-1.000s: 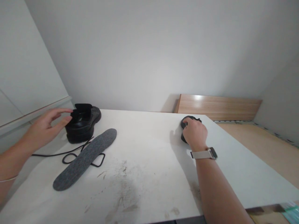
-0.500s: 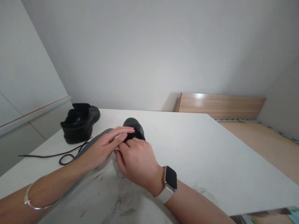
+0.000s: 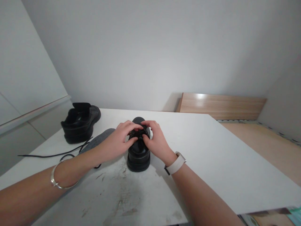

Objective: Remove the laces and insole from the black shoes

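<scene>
A black shoe [image 3: 138,157] stands on the white table with its heel toward me and its toe pointing away. My left hand [image 3: 119,138] grips the lacing area from the left, thumb near the opening and fingers bent over the top. From the right, my right hand [image 3: 157,139] holds the same area between thumb and curled fingers. Whether a lace lies between the fingertips is hidden. A grey insole [image 3: 103,138] lies left of the shoe, partly under my left forearm. Beside it, a loose black shoelace [image 3: 47,156] stretches out to the left.
A second black shoe [image 3: 78,125], its tongue raised, stands at the table's back left. Dark smudges mark the near part of the white table [image 3: 199,163]. A wooden board [image 3: 221,105] stands behind a lower wooden surface [image 3: 258,144] at the right.
My hands have moved apart to either side of the shoe, uncovering its heel. The right hand has turned and moved right and away from me; the shoe sits slightly further right.
</scene>
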Demonstrator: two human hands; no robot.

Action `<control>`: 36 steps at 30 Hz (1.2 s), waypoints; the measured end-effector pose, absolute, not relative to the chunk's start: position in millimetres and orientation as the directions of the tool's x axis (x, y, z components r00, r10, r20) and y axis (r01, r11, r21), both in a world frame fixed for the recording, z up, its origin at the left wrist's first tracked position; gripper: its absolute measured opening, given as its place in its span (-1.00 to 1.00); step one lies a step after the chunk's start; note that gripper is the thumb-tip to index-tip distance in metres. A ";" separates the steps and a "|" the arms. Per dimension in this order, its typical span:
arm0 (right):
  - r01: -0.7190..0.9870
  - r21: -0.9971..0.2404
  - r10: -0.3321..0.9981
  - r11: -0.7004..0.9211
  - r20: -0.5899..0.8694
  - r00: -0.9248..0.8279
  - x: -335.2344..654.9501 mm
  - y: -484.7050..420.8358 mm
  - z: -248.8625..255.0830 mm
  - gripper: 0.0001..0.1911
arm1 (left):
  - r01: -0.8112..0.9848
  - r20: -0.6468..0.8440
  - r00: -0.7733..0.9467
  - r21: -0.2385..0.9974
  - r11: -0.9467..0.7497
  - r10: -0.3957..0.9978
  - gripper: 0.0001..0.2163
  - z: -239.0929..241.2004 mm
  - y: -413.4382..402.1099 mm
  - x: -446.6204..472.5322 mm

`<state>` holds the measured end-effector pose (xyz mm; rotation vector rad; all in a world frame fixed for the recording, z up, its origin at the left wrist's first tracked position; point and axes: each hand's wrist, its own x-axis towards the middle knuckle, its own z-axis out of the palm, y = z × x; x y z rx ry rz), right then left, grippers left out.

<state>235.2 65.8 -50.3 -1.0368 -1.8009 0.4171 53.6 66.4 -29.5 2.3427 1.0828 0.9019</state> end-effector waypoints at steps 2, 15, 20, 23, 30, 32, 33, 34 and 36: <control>0.478 -0.680 0.818 0.555 0.550 -0.168 234.8 70.2 -55.3 -0.60 | 0.538 0.407 0.504 0.543 -0.645 0.762 -0.71 -30.6 70.8 54.7; 0.470 -0.653 0.801 0.594 0.530 -0.278 235.4 79.9 -44.6 -0.70 | 0.508 0.504 0.433 0.549 -0.664 0.747 -0.82 -34.7 71.8 52.2; 0.537 -0.584 0.788 0.609 0.525 -0.323 233.2 77.6 -45.2 -0.76 | 0.476 0.516 0.401 0.589 -0.653 0.757 -0.77 -38.0 77.7 46.9; 0.584 -0.553 0.782 0.594 0.568 -0.257 229.5 66.5 -47.6 -0.84 | 0.463 0.523 0.392 0.598 -0.654 0.757 -0.79 -38.3 78.0 49.0; 0.455 -0.684 0.784 0.569 0.619 -0.050 223.6 48.7 -53.1 -0.91 | 0.484 0.507 0.420 0.577 -0.659 0.752 -0.81 -32.3 65.5 57.5; 0.412 -0.704 0.786 0.578 0.616 -0.049 223.1 48.7 -54.4 -0.91 | 0.487 0.505 0.438 0.562 -0.668 0.744 -0.81 -29.8 61.2 56.9; 0.393 -0.707 0.784 0.588 0.617 -0.062 223.3 49.2 -55.1 -0.92 | 0.487 0.499 0.451 0.558 -0.672 0.740 -0.82 -28.8 59.8 56.5; 0.376 -0.707 0.780 0.599 0.620 -0.078 223.9 49.8 -55.7 -0.92 | 0.485 0.489 0.467 0.556 -0.675 0.737 -0.84 -28.1 58.8 56.2; 0.346 -0.700 0.768 0.624 0.630 -0.111 225.8 51.0 -56.3 -0.93 | 0.488 0.469 0.487 0.553 -0.675 0.736 -0.86 -27.6 58.6 55.7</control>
